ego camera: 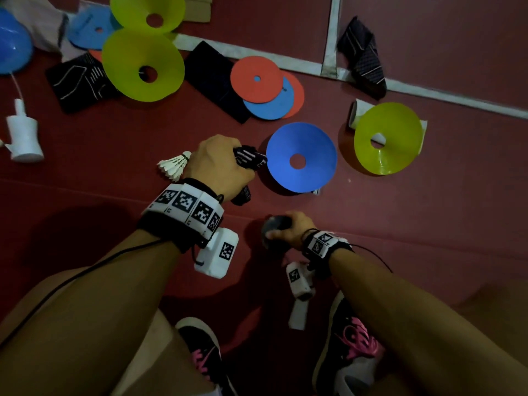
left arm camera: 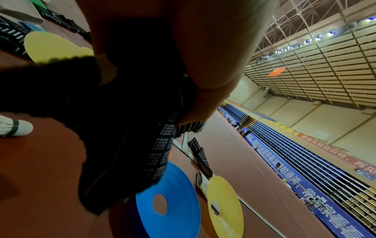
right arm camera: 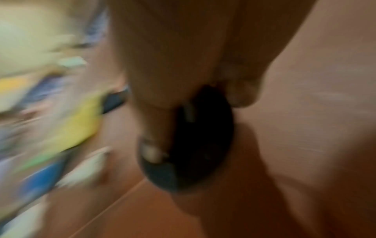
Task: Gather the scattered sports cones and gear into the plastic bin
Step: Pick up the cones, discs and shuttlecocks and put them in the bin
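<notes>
A person crouches over a maroon court floor (ego camera: pixel 428 224), black shoes with pink laces (ego camera: pixel 354 341) nearest the camera. The right hand (ego camera: pixel 291 228) has its grip clenched around a dark round object (ego camera: pixel 274 224), held low above the floor; the right wrist view is blurred, and what the object is cannot be told. Just ahead, the left hand (ego camera: pixel 220 164) has its grip closed on a bunched black patterned cloth (ego camera: pixel 250 158), its dotted fabric hanging below the fingers in the left wrist view. A white shuttlecock (ego camera: pixel 174 165) lies on the floor just beside that hand. Next to the cloth sits a blue cone (ego camera: pixel 301 157), and to its right a yellow-green cone (ego camera: pixel 387 138) resting over a white tube. Farther off, flat orange and blue discs (ego camera: pixel 267 87) overlap near a white court line (ego camera: pixel 285 62), beside a dark flat cloth (ego camera: pixel 211 78). Two more yellow-green cones (ego camera: pixel 143 64) overlap at the far left, with a white bottle-like piece (ego camera: pixel 24 138) well apart near the frame's edge. No plastic bin shows in any view.
</notes>
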`<state>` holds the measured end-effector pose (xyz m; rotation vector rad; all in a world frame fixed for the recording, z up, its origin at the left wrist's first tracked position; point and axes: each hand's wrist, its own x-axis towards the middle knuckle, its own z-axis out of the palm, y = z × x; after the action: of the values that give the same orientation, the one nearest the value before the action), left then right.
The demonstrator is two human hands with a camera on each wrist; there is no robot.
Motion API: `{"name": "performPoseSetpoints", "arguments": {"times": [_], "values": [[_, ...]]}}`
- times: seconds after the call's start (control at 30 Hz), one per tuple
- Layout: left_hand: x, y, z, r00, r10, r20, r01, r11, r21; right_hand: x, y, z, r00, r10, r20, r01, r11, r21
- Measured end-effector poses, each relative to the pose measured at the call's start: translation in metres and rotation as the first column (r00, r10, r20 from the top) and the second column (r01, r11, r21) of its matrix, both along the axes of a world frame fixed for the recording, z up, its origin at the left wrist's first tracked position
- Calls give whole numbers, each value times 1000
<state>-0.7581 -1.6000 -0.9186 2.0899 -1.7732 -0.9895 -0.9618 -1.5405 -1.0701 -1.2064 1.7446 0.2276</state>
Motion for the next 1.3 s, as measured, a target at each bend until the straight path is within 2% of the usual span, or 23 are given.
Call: {"name": "performPoseSetpoints", "arguments": {"times": [0.07,0.1,0.17,0.23,0.3,0.33,0.37,0.47,0.53,0.63,0.73,0.87,1.0,1.1,1.17,1.2,1.3], "values": [[0,-2,3,1000,20,8,-20,1000,-10,19,-15,16,998,52,43,-37,957,-286],[0,-3,4,999,33,6,-33,999,-13,24,-27,25,999,26,40,-6,901,-433],[1,-2,4,999,47,3,-47,999,-15,29,-55,36,1000,23,1,-18,802,-598],[1,0,4,999,39,2,-39,999,-16,28,-76,33,959,231,-163,-282,806,-520],[3,2,3,1000,30,3,-30,999,-14,27,-80,23,836,471,-283,-544,779,-311],[4,3,4,1000,31,1,-31,999,-14,26,-77,17,785,537,-309,-610,760,-226],[6,4,4,999,36,0,-36,999,-16,25,-74,11,767,555,-322,-622,765,-165],[8,5,6,999,45,-1,-46,999,-23,25,-70,0,808,471,-353,-524,849,-65],[8,5,8,999,44,2,-44,999,-30,27,-70,1,802,476,-361,-534,842,-75],[6,5,10,999,43,-7,-43,998,-39,22,-67,5,800,451,-396,-549,816,-180],[5,4,11,999,36,-1,-36,998,-50,15,-64,14,852,355,-384,-475,833,-284],[2,2,19,999,29,24,-27,996,-80,22,-75,40,950,263,-165,-311,823,-475],[3,1,54,998,53,21,-52,996,-71,42,-84,97,985,140,102,-62,836,-545],[16,16,105,976,211,-48,-213,977,-24,54,-82,175,975,-5,223,95,914,-395],[28,33,153,971,239,-25,-239,971,-1,59,-81,236,968,12,252,67,951,-303],[36,41,191,970,244,-12,-244,970,8,62,-78,280,966,31,257,43,959,-279],[57,59,298,939,340,-49,-342,940,-26,72,-68,401,969,74,235,-2,956,-293]]}}
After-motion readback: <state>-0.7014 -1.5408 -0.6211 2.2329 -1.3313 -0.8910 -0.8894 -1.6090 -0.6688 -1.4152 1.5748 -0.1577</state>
